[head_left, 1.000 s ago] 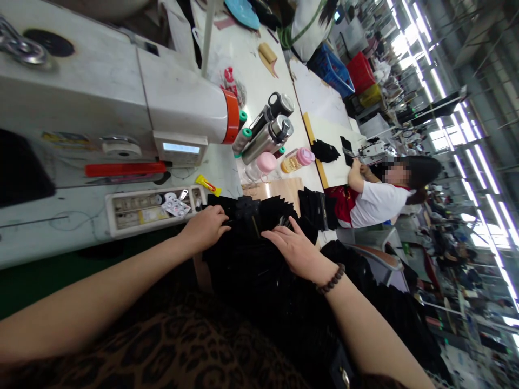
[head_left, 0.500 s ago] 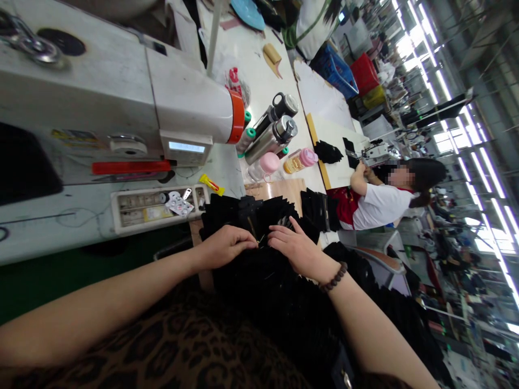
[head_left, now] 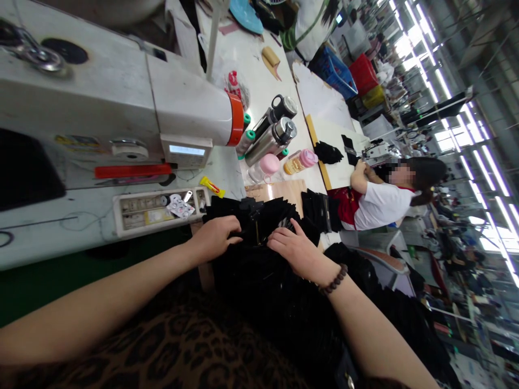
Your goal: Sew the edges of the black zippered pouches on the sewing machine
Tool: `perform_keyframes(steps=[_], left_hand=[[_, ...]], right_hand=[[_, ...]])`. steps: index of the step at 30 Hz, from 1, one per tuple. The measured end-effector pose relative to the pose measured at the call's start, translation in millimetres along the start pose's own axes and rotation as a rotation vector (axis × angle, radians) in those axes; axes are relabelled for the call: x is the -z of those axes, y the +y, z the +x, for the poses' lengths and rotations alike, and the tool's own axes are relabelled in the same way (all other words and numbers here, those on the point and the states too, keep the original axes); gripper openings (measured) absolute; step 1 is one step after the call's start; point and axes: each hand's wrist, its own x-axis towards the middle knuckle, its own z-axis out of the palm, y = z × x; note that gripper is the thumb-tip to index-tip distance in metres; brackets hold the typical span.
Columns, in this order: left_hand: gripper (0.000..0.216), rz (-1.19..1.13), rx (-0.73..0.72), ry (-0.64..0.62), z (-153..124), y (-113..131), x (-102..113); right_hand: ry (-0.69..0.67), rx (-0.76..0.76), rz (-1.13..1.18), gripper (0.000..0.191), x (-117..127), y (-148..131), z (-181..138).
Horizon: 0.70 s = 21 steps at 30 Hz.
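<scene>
Black fabric pieces (head_left: 275,208) lie fanned in a thick stack in front of me, with more black cloth spilling down over my lap. A thin gold-coloured strip like a metal zipper (head_left: 257,232) shows on the piece between my hands. At the stack's left side, my left hand (head_left: 217,236) has thumb and fingers closed on the black fabric. To the right of the strip, my right hand (head_left: 298,249) rests with its fingers bent together over the cloth and holds it; its fingertips are partly lost against the black.
A sewing machine (head_left: 194,102) stands at the left, above a parts tray (head_left: 158,212). Beyond the stack are a steel flask (head_left: 270,141), a pink-lidded cup (head_left: 267,165) and a drink bottle (head_left: 300,161). A co-worker (head_left: 381,205) sits at a machine on the right.
My left hand has moved left, away from the gold-coloured strip, which now shows more fully. My right hand stays in nearly the same place on the fabric.
</scene>
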Motion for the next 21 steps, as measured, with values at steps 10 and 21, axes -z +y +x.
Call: perform_keyframes(steps=[10,21], left_hand=[[0.018,0.070,-0.013,-0.023,-3.8,4.9,2.4],[0.014,-0.067,0.069,0.008,0.8,-0.8,2.5]], right_hand=[[0.008,-0.006,-0.003,0.033,-1.4,-0.8,-1.5],[0.021,0.003,-0.003,0.031,-1.1,-1.1,-0.6]])
